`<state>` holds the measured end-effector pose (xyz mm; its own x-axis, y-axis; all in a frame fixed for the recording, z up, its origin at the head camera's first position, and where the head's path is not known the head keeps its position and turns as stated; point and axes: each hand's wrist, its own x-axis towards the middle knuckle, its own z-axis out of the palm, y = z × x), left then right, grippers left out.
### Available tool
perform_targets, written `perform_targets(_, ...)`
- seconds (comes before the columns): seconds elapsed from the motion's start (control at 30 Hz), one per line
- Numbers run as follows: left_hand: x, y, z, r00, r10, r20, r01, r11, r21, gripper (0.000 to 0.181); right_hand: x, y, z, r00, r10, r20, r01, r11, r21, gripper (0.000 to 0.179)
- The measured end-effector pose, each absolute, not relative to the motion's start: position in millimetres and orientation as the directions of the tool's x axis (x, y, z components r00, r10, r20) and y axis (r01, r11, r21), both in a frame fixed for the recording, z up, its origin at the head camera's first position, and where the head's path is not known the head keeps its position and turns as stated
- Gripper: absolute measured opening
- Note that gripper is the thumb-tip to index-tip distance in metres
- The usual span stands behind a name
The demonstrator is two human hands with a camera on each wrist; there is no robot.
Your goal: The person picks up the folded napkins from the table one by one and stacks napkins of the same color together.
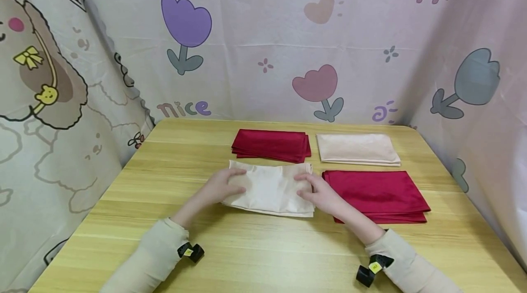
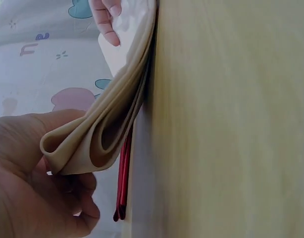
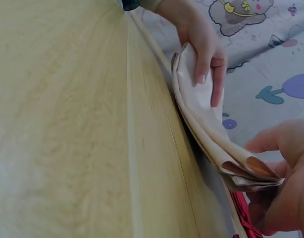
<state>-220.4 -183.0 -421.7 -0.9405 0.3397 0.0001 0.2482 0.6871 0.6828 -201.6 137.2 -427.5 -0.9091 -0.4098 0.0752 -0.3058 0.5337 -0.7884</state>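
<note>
A folded cream cloth is held at both ends in front of the person. My left hand grips its left end, thumb and fingers spread on the top face. The right hand grips the opposite end. In the left wrist view, thick looped folds of the cream cloth lie between thumb and curled fingers, raised off the wood at that end. From the right wrist, the cloth's layered edge sits in the right hand, and its middle sags down toward the table.
Behind the held cloth lies a folded dark red cloth. To the right are another folded cream cloth and a larger folded red cloth. All rest on a wooden table, with a printed curtain around it.
</note>
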Motion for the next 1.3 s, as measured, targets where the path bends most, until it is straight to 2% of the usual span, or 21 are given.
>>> perform_targets(0.37,-210.6,-173.2,-407.6,-0.951,0.251,0.181,0.309,0.729,0.611,0.026,-198.2,137.1,-419.2,-0.936,-0.299,0.184,-0.338,0.620,-0.708,0.021)
perform_targets(0.77,-200.5,-166.3,-396.8,-0.939,0.204,0.276,0.323,0.796,0.512,0.023,-197.4,137.4,-415.2,-0.908,-0.291,0.303,-0.419,0.682,-0.600,0.019)
perform_targets(1.13,-197.4,-167.3,-386.4,-0.912,0.201,0.358,0.363,0.801,0.476,0.021,-195.1,136.3,-406.7,-0.875,-0.304,0.378,-0.471,0.714,-0.518,0.020)
perform_targets(1.3,-196.7,-166.0,-380.3,-0.917,0.197,0.347,0.356,0.796,0.490,0.021,-195.4,137.1,-403.9,-0.873,-0.304,0.382,-0.473,0.721,-0.506,0.020)
